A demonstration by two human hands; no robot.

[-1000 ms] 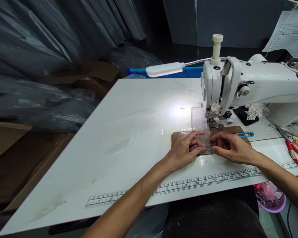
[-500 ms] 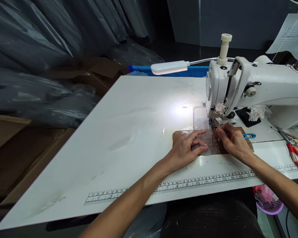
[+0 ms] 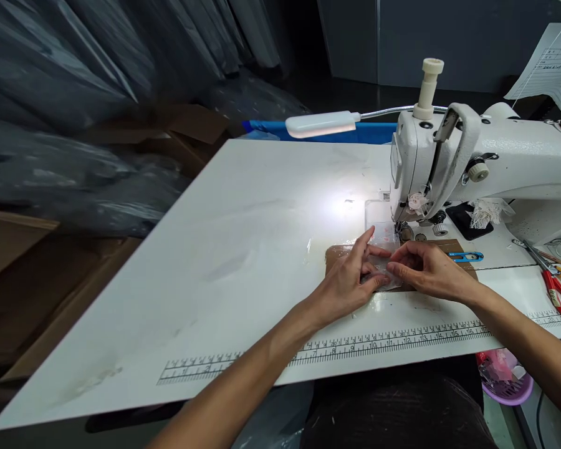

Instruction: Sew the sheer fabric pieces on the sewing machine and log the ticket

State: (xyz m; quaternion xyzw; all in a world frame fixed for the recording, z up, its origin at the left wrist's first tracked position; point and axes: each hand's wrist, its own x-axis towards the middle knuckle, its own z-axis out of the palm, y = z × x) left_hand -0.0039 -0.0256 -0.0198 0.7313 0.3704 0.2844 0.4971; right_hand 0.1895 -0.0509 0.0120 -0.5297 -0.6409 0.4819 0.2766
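Observation:
A clear plastic piece lies partly over a brown sheet, just in front of the needle area of a white sewing machine. My left hand rests on the plastic from the left, its index finger raised and its fingers apart. From the right, my right hand pinches at the plastic's right side with thumb and index together; what exactly is between them is too small to tell. The two hands' fingertips are close to each other.
On the white table are a printed ruler, a blue thread snipper and red-handled scissors. A lamp hangs behind. A purple basket sits below at right, cardboard boxes at left.
My right hand has moved left, closer to my left hand, away from the spot below the needle. My left index finger has lifted. The view has shifted slightly.

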